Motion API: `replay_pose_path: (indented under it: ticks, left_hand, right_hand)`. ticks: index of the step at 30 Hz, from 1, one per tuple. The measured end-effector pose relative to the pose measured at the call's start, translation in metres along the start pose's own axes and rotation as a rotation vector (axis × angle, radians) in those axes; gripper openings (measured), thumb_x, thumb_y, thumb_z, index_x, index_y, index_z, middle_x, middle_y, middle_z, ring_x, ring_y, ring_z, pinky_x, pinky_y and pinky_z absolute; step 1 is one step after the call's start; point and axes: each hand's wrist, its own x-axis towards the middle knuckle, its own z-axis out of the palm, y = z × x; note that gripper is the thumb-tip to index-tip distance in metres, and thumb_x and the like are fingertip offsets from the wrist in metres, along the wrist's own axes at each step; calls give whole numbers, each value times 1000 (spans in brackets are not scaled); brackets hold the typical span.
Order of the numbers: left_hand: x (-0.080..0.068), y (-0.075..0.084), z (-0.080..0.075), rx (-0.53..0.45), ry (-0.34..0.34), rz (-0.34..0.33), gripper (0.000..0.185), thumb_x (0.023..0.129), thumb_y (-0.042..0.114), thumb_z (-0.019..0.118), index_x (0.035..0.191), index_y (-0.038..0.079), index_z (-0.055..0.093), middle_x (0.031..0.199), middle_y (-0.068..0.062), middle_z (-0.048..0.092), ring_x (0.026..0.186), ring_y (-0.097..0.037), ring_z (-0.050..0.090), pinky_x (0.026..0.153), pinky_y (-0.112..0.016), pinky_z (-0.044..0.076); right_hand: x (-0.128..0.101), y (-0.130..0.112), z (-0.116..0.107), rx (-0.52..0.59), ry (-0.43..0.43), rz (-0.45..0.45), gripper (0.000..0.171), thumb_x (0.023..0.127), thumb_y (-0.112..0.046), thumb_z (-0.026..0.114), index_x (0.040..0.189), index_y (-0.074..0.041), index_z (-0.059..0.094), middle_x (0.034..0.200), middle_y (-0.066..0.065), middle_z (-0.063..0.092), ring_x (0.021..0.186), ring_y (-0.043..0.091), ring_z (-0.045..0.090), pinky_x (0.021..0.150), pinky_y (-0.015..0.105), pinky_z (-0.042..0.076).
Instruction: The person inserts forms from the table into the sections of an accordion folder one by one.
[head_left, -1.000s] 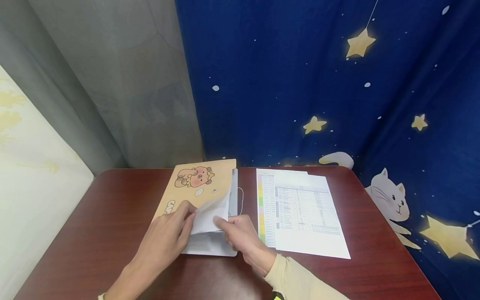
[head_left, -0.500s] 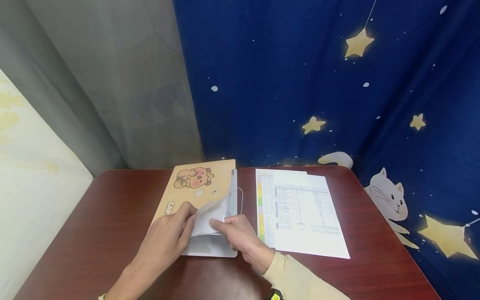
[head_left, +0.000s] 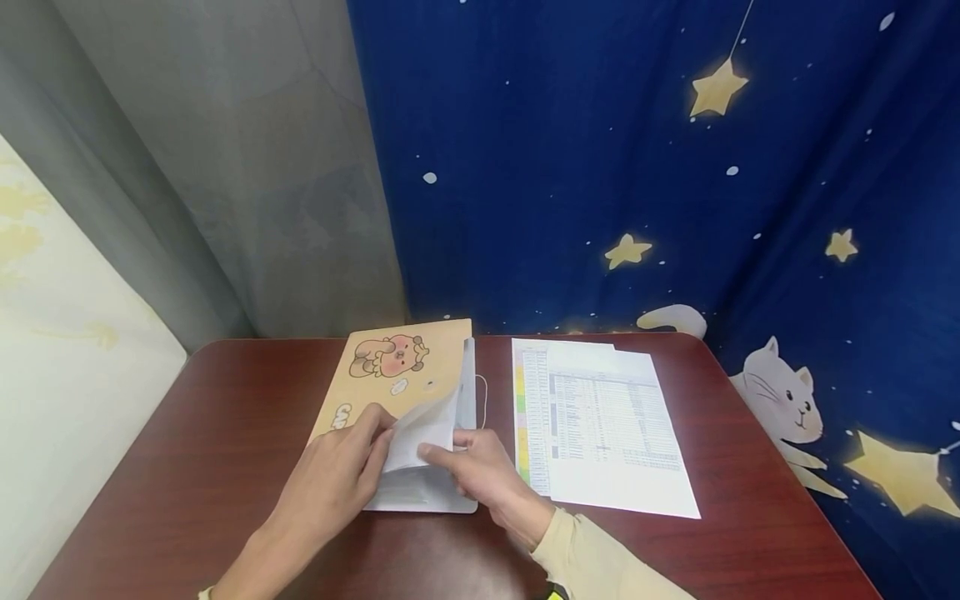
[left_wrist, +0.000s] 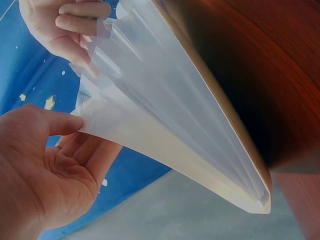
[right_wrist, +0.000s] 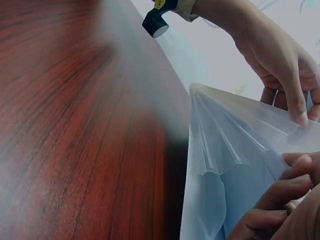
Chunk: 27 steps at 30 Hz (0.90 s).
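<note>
The expanding file folder (head_left: pixel 408 392) lies on the counter (head_left: pixel 225 433), long axis running near to far, its tan cartoon cover reading "CA…". The left hand (head_left: pixel 337 475) pinches the lifted cover; the right hand (head_left: pixel 480 471) pinches inner pockets. Printed sheets (head_left: pixel 600 421) lie right.

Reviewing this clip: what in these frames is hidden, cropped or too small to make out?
- Folder cover word, head view: starts "CA", the rest is under the left hand.
- Folder pockets, both wrist views: translucent dividers show, but whether the pockets hold anything cannot be told.
- Printed sheets, head view: table text is too small to read.
- Right hand, right wrist view: cut by the frame edge, only fingertips show.
</note>
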Motion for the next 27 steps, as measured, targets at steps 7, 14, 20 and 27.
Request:
replay_pose_path:
  ticks: [7,14,20,27]
  left_hand:
    - [1,0,-1,-5,-6,0,20,95,11,76,103,21,60,61,18,41,53,0,36,53,-19,33]
    - [1,-1,-2,4,-1,11,20,96,10,75,103,21,60,60,18,43,54,-1,37,54,-20,33]
    - [2,-1,-2,6,1,15,21,96,9,75,104,20,59,61,16,48,55,-1,39,55,-20,34]
    - [2,-1,-2,12,-1,19,20,96,10,75,105,20,59,61,16,45,56,-2,39,55,-21,34]
  right_hand:
    - [-3,-1,-5,-41,-21,-29,48,87,-38,85,130,-20,72,50,-5,48,47,9,41,48,25,28]
    - [-9,0,-11,-97,-17,-58,103,83,-33,89,164,-6,32,58,-6,53,55,9,46,52,25,34]
    - [-20,2,-19,-147,-45,-103,116,84,-38,88,168,-5,15,66,-5,59,58,8,48,51,23,37]
    - [-37,6,-36,-329,1,-173,112,90,-49,81,170,-11,11,85,-5,69,68,11,63,66,25,50]
